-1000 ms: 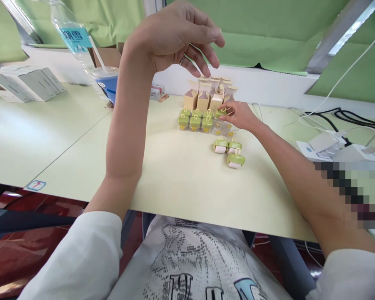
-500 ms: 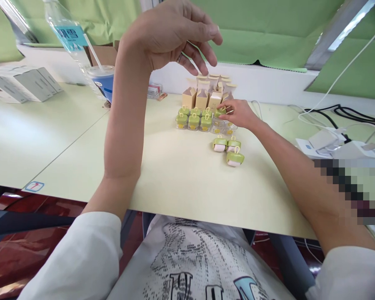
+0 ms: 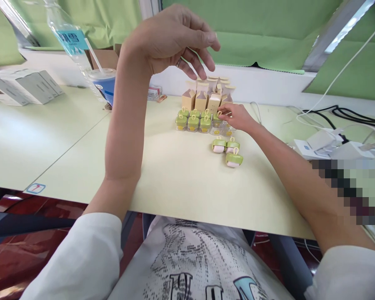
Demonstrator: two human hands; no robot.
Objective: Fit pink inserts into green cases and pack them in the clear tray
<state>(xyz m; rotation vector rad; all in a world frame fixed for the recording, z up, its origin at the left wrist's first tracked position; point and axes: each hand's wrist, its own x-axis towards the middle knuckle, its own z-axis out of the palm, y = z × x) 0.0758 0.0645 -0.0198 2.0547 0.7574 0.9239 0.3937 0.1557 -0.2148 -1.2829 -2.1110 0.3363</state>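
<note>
No load in left hand [image 3: 171, 45], fingers [image 3: 206, 38] loosely parted; right hand [image 3: 237, 116] nearly pinched at green lid [image 3: 216, 117], hold unclear; risk of toppling clear cups [image 3: 216, 129] by sideways nudge.

Seen from your own head, the single camera looks forward and down over your printed shirt [image 3: 187, 262], close at the bottom edge, and across the counter [image 3: 181, 175] to the green blinds [image 3: 256, 37] behind it. Your raised left hand [image 3: 178, 41] looms large near the lens, while your right hand [image 3: 237, 117] appears smaller, farther off. The wide view takes in white boxes [image 3: 28, 85] at far left and a slanted window frame [image 3: 323, 41] at upper right.
</note>
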